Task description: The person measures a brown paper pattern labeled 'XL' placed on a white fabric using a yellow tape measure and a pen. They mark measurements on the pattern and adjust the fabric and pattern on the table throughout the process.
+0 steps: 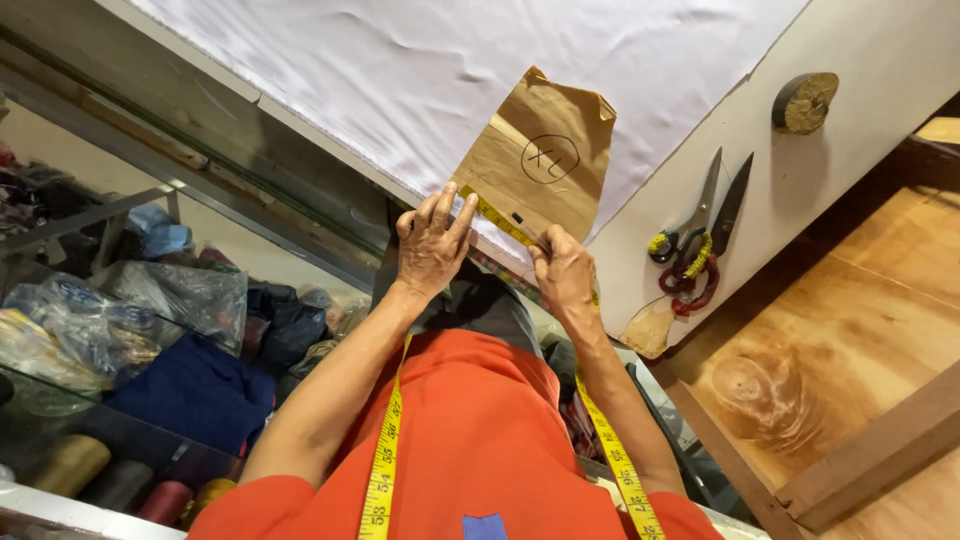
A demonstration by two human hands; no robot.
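Note:
A brown paper pattern piece (535, 160) with a circled mark lies on white fabric (420, 70) spread over the white table. My left hand (432, 243) presses flat on the pattern's near corner, fingers spread. My right hand (563, 272) pinches a yellow measuring tape (497, 217) stretched along the pattern's near edge between both hands. The rest of the tape hangs around my neck over my orange shirt.
Large scissors (705, 225) with yellow and red wrapped handles lie on the bare white table top (760, 170) to the right. A round brown weight (805, 102) sits farther right. Bagged cloth and thread cones (120, 485) fill a glass case at the left. Wooden boards (830, 350) lie below right.

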